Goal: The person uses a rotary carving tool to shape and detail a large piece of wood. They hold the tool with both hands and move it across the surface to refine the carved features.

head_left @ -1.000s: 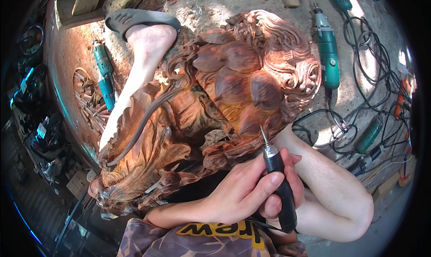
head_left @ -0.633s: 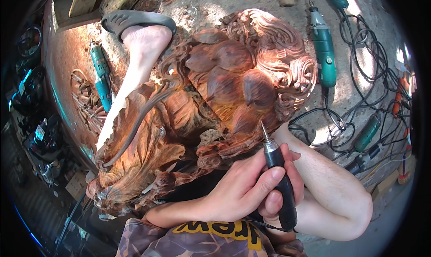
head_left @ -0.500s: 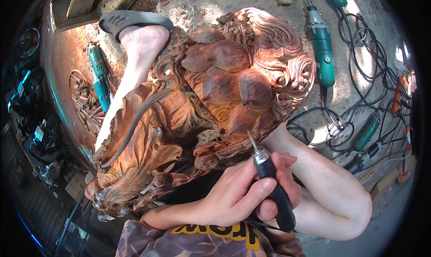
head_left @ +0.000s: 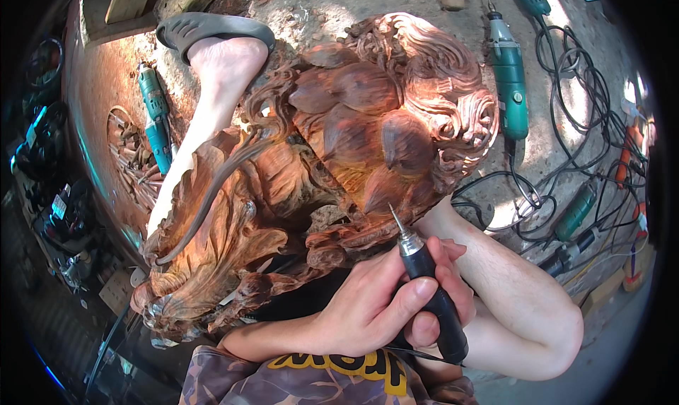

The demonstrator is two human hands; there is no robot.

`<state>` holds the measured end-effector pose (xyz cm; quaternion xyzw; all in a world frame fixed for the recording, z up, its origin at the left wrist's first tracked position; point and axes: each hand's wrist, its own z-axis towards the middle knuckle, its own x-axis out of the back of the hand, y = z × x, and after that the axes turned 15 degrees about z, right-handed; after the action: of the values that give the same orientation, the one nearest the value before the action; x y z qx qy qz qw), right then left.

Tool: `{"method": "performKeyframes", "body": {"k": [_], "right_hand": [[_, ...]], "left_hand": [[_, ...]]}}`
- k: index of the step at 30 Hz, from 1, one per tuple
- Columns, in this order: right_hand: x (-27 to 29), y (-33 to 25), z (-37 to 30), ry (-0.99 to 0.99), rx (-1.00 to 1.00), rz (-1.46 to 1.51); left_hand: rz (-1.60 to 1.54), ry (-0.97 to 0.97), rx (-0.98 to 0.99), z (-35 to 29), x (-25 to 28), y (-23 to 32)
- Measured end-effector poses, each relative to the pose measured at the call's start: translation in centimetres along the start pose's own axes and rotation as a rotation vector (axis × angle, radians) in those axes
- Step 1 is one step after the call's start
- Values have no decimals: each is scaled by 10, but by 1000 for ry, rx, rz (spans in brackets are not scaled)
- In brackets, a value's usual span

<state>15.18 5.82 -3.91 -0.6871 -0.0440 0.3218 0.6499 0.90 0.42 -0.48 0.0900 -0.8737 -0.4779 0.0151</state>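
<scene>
Both of my hands are closed around a black rotary engraving handpiece (head_left: 442,309) with a silver collar and a thin pointed bit. My left hand (head_left: 368,302) comes in from the left, its thumb pressed along the grip. My right hand (head_left: 456,281) wraps the handpiece from the right, partly hidden behind it. A large reddish-brown wood carving (head_left: 283,186) rests across my lap, with rounded ridged lobes, curling locks and leaf-like folds. The bit's tip lies over the lower edge of a lobe (head_left: 385,188); whether it touches the wood I cannot tell.
A green power tool (head_left: 509,87) lies at right beside tangled black cables (head_left: 576,87). Another green tool (head_left: 154,115) sits left of my leg, near a heap of small tool bits (head_left: 134,154). A wooden box (head_left: 95,23) stands far left; my sandalled foot (head_left: 226,55) is beyond the carving.
The bit's tip has shifted slightly left and away from me over the carving. Both hands keep the same hold on the handpiece.
</scene>
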Motion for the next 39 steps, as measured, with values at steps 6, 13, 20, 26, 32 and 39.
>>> {"method": "performKeyframes", "body": {"k": [6,13,20,26,32,39], "right_hand": [[6,-11,14,31,57,-6],[5,-13,18,8,61,-22],[3,-36,43,-149,-44,-131],[-5,-80,102,-645,-387,-402],[-16,-80,122,-714,-432,-491],[-30,-75,92,-476,-406,-477]], "left_hand": [[-38,3,50,3,-4,3],[-11,36,11,3,-1,4],[-35,-142,-39,7,5,11],[-198,-29,-251,6,21,16],[-567,-130,-41,6,26,23],[-450,-185,-190,12,27,12]]}}
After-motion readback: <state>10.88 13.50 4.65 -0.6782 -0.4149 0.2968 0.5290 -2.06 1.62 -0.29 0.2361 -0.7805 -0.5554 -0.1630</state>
